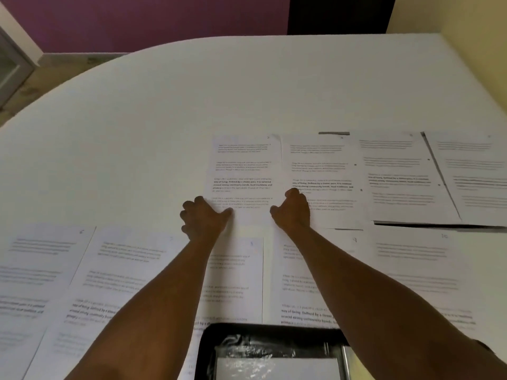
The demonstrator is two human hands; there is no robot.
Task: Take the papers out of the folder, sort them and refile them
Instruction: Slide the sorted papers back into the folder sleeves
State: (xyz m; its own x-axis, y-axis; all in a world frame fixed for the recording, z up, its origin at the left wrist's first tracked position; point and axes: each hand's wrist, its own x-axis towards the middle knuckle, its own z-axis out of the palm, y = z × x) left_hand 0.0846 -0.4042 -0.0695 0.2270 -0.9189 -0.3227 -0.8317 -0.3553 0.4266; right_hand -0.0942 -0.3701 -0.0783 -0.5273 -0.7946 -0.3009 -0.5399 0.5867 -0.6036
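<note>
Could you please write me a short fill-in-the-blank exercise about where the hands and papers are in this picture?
1. Both hands hold the lower edge of the sheet numbered ____.
2. The left hand grips that sheet's ____ side, the right hand the other.
3. The black folder lies at the ____ edge of the white table, between the forearms.
4. The printed sheets lie in ____ rows.

Missing words: 2; left; near; two

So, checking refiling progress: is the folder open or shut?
Open: the black folder lies spread at the near table edge, clear sleeve and white sheet exposed.
</note>
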